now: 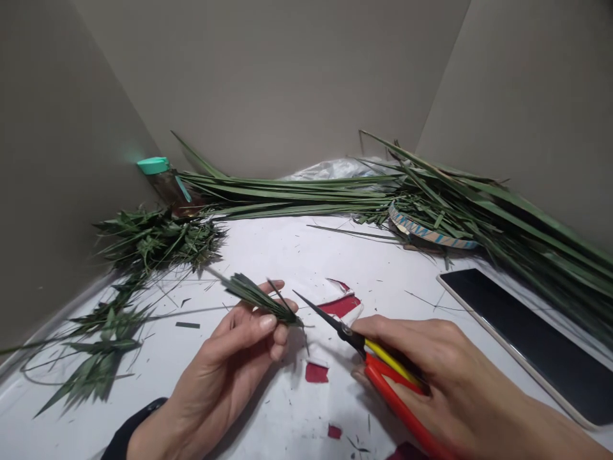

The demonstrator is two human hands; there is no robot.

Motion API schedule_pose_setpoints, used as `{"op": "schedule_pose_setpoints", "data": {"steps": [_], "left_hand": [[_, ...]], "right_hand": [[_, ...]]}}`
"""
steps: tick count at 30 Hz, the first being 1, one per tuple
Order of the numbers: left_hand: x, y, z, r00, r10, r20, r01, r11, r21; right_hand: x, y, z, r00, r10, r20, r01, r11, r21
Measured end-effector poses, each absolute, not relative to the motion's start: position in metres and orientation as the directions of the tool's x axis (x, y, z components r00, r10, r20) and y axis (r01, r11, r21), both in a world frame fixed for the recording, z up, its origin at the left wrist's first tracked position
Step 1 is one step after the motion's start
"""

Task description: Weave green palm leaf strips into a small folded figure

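Between the thumb and fingers of my left hand [244,351] is a small bundle of green leaf strips [256,294], its narrow end pointing right. My right hand [440,364] grips scissors [397,383] with red and yellow handles and dark blades. Their tips point up and left, just right of the bundle and apart from it. The blades look closed together. Under and beyond the blades lie dark red and white scraps [342,306]. A smaller red scrap [317,372] rests on the white surface between my hands.
Woven leaf pieces [158,243] are heaped at the left, near a bottle with a turquoise lid [154,166]. Long green leaves [297,191] stretch along the back and right. A phone [522,338] lies at the right, below a patterned band [426,233]. Walls enclose the white surface.
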State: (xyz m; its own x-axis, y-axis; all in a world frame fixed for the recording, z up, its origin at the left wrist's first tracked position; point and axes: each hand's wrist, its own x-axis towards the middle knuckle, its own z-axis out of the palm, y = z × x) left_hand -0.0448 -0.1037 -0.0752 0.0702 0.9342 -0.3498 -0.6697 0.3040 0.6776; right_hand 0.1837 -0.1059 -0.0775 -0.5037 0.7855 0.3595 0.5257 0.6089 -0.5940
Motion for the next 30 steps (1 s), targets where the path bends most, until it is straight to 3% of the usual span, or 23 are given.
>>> {"op": "schedule_pose_setpoints", "data": {"steps": [4, 9, 14, 18, 30], "left_hand": [[-0.045, -0.107, -0.074, 0.054, 0.937, -0.344, -0.638, 0.298, 0.710], [-0.044, -0.107, -0.071, 0.030, 0.938, -0.344, -0.577, 0.297, 0.761], [-0.043, -0.108, -0.070, -0.057, 0.919, -0.391, -0.533, 0.303, 0.790], [-0.045, -0.109, -0.070, -0.078, 0.912, -0.403, -0.492, 0.316, 0.811], [-0.051, -0.110, -0.072, 0.022, 0.919, -0.393, -0.547, 0.340, 0.765]], "right_hand": [[0.183, -0.107, -0.081, -0.515, 0.795, 0.320, 0.545, 0.591, -0.595], [0.180, -0.106, -0.075, -0.473, 0.838, 0.273, 0.509, 0.513, -0.691], [0.178, -0.104, -0.063, -0.499, 0.867, -0.018, 0.516, 0.281, -0.809], [0.179, -0.103, -0.056, -0.540, 0.810, -0.228, 0.466, 0.063, -0.883], [0.179, -0.098, -0.061, -0.607, 0.737, -0.298, 0.414, -0.027, -0.910]]}}
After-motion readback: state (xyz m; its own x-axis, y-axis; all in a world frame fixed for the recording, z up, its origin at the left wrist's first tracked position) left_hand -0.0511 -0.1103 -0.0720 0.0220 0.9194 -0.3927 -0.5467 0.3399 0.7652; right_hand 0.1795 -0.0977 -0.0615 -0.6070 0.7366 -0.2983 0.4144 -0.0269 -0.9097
